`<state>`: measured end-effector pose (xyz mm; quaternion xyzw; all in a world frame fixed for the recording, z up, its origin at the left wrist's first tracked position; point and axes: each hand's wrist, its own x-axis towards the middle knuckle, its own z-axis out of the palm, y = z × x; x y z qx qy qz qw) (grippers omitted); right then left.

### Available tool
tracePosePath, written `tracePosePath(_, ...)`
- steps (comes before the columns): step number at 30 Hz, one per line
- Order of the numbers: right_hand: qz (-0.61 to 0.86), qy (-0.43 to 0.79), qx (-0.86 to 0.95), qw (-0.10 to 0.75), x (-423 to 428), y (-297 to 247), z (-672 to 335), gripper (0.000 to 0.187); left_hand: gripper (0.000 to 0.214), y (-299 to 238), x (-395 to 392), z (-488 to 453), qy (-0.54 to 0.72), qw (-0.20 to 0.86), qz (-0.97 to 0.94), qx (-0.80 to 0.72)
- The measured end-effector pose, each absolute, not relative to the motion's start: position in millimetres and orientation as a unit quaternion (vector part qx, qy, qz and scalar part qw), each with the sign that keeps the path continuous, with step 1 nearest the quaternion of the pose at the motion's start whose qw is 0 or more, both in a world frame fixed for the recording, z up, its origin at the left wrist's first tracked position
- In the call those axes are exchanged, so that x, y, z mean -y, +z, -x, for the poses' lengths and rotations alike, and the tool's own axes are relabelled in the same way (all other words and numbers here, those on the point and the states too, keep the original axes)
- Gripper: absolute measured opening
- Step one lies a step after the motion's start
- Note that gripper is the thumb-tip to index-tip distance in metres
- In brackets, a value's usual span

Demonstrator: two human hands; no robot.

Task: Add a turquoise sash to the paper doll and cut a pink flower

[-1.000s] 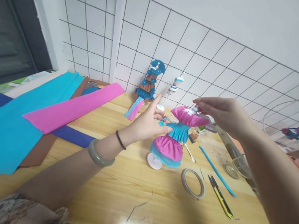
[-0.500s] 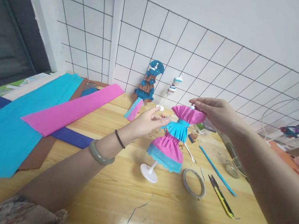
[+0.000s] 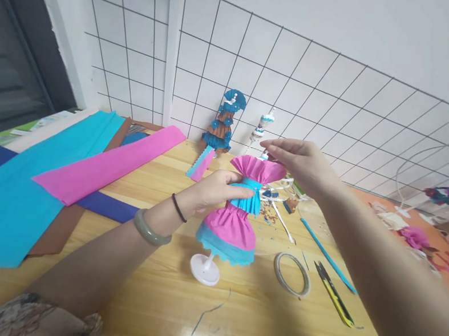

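Wearables are all on the left hand [image 3: 214, 189] side. There's a chunky, smooth pale-green bangle [image 3: 152, 229] on the wrist, jade-looking, and right next to it, nearer the hand, a thin black band [image 3: 178, 207] like a hair tie. At the bottom left of the frame a bit of sleeve [image 3: 36, 320] shows, brownish-grey with a mottled floral-ish print. The right hand [image 3: 299, 164] and forearm are bare to the lower right edge.
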<state>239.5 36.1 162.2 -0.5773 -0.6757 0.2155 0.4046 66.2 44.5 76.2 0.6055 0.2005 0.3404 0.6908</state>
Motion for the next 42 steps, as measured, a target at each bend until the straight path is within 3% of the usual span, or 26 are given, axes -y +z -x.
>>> tracePosePath(3,0.589,0.120,0.647,0.469,-23.6,154.2,-238.2,0.033,0.022,77.0,-44.8,-66.4,0.358,0.702,-0.570,-0.231)
tracePosePath(6,0.555,-0.052,0.649,0.518,1.0,134.7,-238.6,0.028,0.020,75.3,-46.4,-66.9,0.386,0.677,-0.575,-0.249)
tracePosePath(11,0.503,-0.152,0.761,0.380,36.6,91.2,-233.4,0.017,0.020,70.5,-46.3,-68.6,0.426,0.604,-0.615,-0.274)
tracePosePath(15,0.497,-0.235,0.754,0.360,34.8,77.6,-229.0,0.012,0.021,72.5,-40.2,-69.4,0.419,0.523,-0.674,-0.311)
tracePosePath(27,0.525,-0.147,0.715,0.437,25.9,79.6,-220.4,0.010,0.022,75.9,-32.8,-70.1,0.405,0.450,-0.724,-0.330)
tracePosePath(37,0.492,-0.244,0.730,0.407,25.9,76.7,-221.6,0.010,0.023,76.0,-31.4,-70.6,0.408,0.434,-0.723,-0.350)
tracePosePath(42,0.468,-0.338,0.746,0.333,24.6,76.3,-223.6,0.009,0.023,75.5,-30.0,-73.0,0.413,0.414,-0.731,-0.352)
